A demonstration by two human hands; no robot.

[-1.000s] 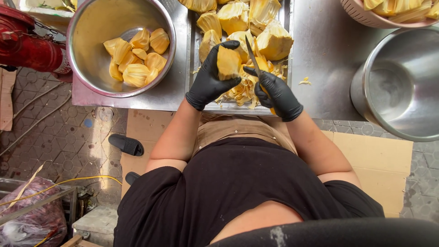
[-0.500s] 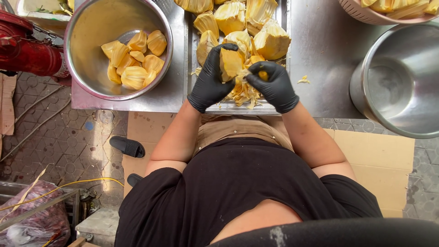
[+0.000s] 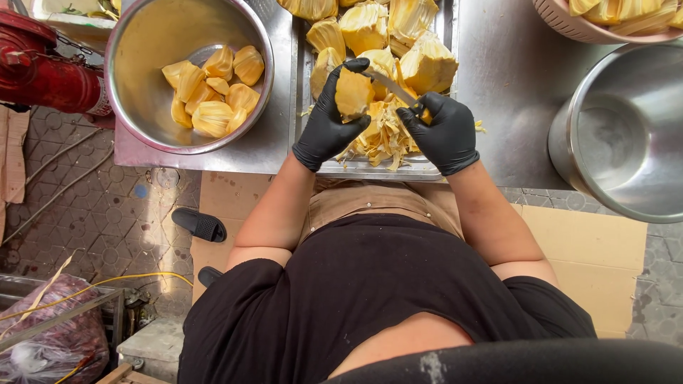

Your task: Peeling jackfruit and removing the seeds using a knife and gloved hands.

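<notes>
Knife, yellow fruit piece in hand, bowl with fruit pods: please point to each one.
knife point(image 3: 390, 85), head view, on the blade.
yellow fruit piece point(image 3: 353, 93), head view, on its flesh.
bowl point(image 3: 146, 28), head view, on its bare inner wall.

Both hands in black disposable gloves, thin & glossy, snug w/ small wrinkles at knuckles, cuffs ending just past the wrists: left hand point(image 3: 331, 117) at upper centre of frame, right hand point(image 3: 442, 131) a bit right of it. Forearms bare from cuffs to the sleeves. Black short-sleeved top point(image 3: 370, 299) fills lower centre, plain, soft folds, sleeves ending above the elbows. Tan apron point(image 3: 370, 203) at the waist, mid frame, w/ stitched seams & flat band. Black slide sandal point(image 3: 199, 225) at left, ribbed strap
</notes>
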